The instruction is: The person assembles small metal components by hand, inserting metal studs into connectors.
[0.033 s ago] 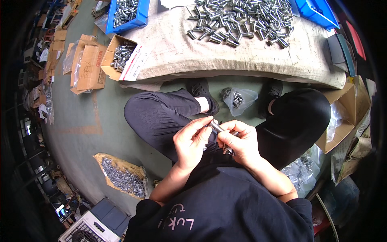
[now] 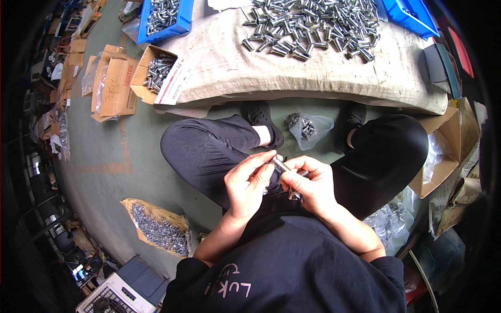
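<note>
Above my lap, my left hand [image 2: 246, 185] and my right hand [image 2: 314, 187] meet at a shiny cylindrical metal pin [image 2: 281, 165]. The left fingertips pinch its far end, while the right thumb and fingers grip the near end. More metal pins [image 2: 295, 195] stick out below the right fingers, partly hidden in that palm. A small bit of metal [image 2: 265, 191] shows under the left fingers, too little of it to name. On the cloth-covered table [image 2: 224, 75] ahead lies a big loose heap of similar metal pins [image 2: 313, 26].
Blue bins [image 2: 190, 21] stand at both far corners; the left one holds pins. A carton of pins [image 2: 141, 78] sits by the table's left edge. Between my feet lies a clear bag of metal parts [image 2: 308, 128]. A sack of small parts [image 2: 156, 229] rests at left, an open carton [image 2: 449, 161] at right.
</note>
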Action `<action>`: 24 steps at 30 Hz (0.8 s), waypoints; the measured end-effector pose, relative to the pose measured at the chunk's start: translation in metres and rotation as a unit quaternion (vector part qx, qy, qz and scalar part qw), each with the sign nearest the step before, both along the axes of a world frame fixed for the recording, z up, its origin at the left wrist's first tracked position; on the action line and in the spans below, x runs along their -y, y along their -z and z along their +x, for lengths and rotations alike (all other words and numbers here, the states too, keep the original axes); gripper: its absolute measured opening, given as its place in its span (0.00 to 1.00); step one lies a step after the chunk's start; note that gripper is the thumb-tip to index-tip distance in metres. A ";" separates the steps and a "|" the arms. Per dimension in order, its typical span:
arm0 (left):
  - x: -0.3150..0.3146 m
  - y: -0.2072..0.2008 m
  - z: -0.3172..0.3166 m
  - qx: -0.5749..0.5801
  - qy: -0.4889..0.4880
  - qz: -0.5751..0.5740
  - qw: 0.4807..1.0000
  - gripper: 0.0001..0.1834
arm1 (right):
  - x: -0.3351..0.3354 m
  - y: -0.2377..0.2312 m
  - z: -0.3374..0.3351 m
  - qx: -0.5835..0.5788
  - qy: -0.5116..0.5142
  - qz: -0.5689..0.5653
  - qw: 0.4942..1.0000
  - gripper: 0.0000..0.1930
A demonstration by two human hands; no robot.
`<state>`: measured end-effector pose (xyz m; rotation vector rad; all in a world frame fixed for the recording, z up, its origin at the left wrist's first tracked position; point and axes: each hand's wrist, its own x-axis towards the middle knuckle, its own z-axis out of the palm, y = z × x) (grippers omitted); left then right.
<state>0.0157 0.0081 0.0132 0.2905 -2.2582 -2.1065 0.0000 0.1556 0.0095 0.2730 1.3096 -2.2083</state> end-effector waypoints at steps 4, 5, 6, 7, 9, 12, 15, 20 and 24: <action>0.000 0.000 0.000 0.014 0.012 0.006 1.000 0.11 | 0.002 -0.003 0.002 -0.014 0.008 0.006 1.000 0.07; 0.001 0.000 0.001 0.014 0.021 0.009 1.000 0.12 | 0.002 -0.003 0.002 -0.014 0.009 0.006 1.000 0.07; 0.000 0.000 0.001 0.014 0.021 0.009 1.000 0.12 | 0.002 -0.003 0.002 -0.023 0.006 0.014 1.000 0.07; 0.000 0.001 0.001 0.023 0.012 0.030 0.999 0.12 | 0.003 -0.003 0.002 -0.033 0.004 0.022 0.999 0.07; 0.000 0.002 0.001 0.031 0.002 0.051 0.998 0.12 | 0.002 -0.001 0.003 -0.011 0.003 0.016 1.000 0.07; 0.004 0.005 0.002 0.066 -0.007 0.198 0.978 0.11 | 0.002 0.002 0.000 0.036 0.009 -0.029 0.999 0.07; 0.003 0.005 0.000 0.078 -0.021 0.268 0.960 0.11 | 0.001 0.002 -0.002 0.081 0.008 -0.077 0.994 0.09; 0.004 0.004 0.000 0.071 -0.011 0.233 0.970 0.11 | -0.001 0.006 -0.003 0.109 -0.019 -0.111 0.988 0.11; 0.004 0.006 0.000 0.071 -0.013 0.221 0.973 0.10 | -0.003 0.005 -0.005 0.131 -0.041 -0.146 0.980 0.13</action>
